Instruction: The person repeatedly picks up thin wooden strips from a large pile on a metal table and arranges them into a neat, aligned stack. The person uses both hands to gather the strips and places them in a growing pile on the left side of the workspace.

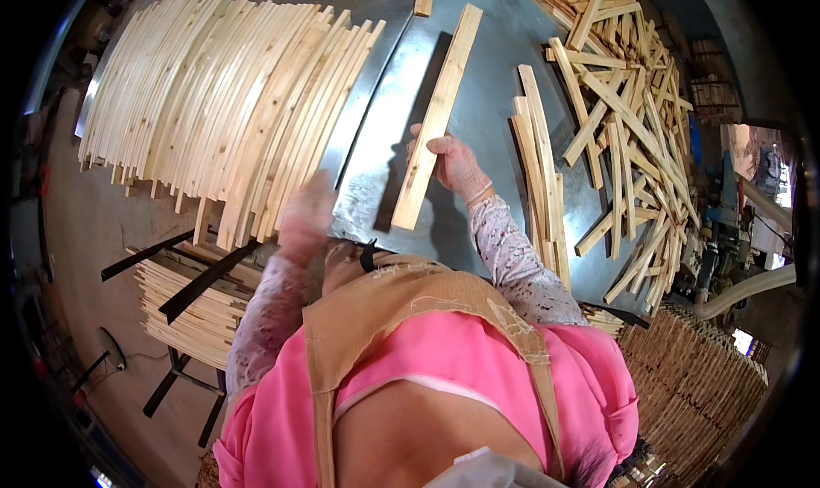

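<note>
Metal desk (504,35): balancing the grip

Aligned strips (213,95) line the desk's left edge; a loose pile (615,104) crowds its right. One strip (440,112) is raised midway, toward the near edge. The right hand (461,168) grips it off centre; mid-length should balance better. The left hand (307,213): blurred, closure unclear.

A tan apron (342,321), pink top (589,381) and speckled sleeves (512,257).

Nothing readable here tbh, just some pale squiggly print (412,269) on the apron (389,293), too unclear to make out.
</note>
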Motion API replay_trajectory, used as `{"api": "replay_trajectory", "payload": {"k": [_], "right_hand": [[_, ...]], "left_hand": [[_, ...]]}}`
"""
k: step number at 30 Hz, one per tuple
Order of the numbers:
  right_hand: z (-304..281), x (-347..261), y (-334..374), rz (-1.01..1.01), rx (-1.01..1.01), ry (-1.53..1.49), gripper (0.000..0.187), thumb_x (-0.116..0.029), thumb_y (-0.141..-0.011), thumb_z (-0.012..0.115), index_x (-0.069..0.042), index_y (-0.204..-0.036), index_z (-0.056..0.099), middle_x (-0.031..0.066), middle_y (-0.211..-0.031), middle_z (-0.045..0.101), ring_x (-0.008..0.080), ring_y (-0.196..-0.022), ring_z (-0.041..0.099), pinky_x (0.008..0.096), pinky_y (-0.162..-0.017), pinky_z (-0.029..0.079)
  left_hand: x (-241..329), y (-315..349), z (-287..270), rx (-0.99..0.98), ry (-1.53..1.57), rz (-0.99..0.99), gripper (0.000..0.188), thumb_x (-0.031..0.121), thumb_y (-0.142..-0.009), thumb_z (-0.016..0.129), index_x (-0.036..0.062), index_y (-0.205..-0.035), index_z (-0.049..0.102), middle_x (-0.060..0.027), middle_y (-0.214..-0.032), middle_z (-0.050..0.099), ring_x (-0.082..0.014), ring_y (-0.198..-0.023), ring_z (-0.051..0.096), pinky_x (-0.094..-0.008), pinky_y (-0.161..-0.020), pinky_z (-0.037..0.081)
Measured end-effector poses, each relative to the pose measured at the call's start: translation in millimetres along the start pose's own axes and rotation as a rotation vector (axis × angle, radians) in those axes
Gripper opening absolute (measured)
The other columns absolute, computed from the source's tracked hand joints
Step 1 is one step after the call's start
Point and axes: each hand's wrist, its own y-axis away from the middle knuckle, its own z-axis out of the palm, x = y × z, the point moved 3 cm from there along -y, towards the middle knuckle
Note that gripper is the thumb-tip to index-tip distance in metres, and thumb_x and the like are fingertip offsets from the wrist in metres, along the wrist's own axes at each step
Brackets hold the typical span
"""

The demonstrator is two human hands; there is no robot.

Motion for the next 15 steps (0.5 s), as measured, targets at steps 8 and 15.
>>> {"api": "replay_trajectory", "payload": {"k": [8, 15], "right_hand": [[-58.9, 3.1, 41.3, -0.148, 0.098, 0.215, 0.05, -0.023, -0.099, 0.064, 0.008, -0.138, 0.059, 0.0172, -0.116, 0.071, 0.0265, -0.104, 0.071, 0.0387, -0.1, 0.057], [-129.0, 27.9, 101.4, -0.121, 0.23, 0.29, 0.053, -0.026, -0.1, 0.065, 0.008, -0.14, 0.063, 0.0146, -0.119, 0.073, 0.023, -0.109, 0.066, 0.0344, -0.102, 0.051]], "left_hand": [[106.9, -35.1, 170.0, -0.477, 0.529, -0.453, 0.055, 0.025, -0.099, 0.07, -0.0065, -0.143, 0.059, -0.005, -0.102, 0.071, -0.0133, -0.085, 0.065, -0.0284, -0.079, 0.055], [149.5, -39.8, 242.6, -0.379, 0.653, -0.523, 0.051, 0.022, -0.1, 0.074, -0.0043, -0.142, 0.061, -0.0097, -0.117, 0.076, -0.0154, -0.1, 0.068, -0.0306, -0.088, 0.055]]}}
